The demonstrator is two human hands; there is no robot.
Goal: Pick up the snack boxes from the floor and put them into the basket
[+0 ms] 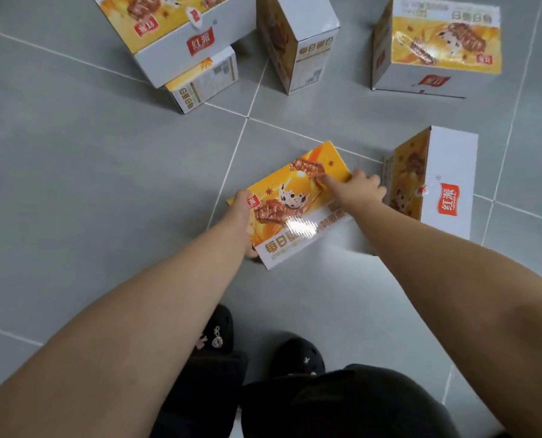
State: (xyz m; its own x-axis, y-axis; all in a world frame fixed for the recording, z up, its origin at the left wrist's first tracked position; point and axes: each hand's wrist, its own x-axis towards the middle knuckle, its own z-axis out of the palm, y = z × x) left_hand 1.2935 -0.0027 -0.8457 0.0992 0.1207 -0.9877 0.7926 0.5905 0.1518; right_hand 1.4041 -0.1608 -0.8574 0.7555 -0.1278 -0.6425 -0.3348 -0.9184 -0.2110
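Both your arms reach down almost straight, forearms bare. Your left grip (242,202) clamps the near-left end of the snack box (295,197), with fingertips showing under its edge. Your right grip (363,188) pinches the far-right end, thumb laid flat on top and fingers curled over the edge. The box is glossy printed cardboard, a flat rectangle with its yellow face up and a white lettered strip toward you. Its long axis runs from near-left to far-right. It sits low at the grey tiled floor (105,184); you cannot tell whether it is lifted. Another white-sided box (446,191) stands just beside your right grip.
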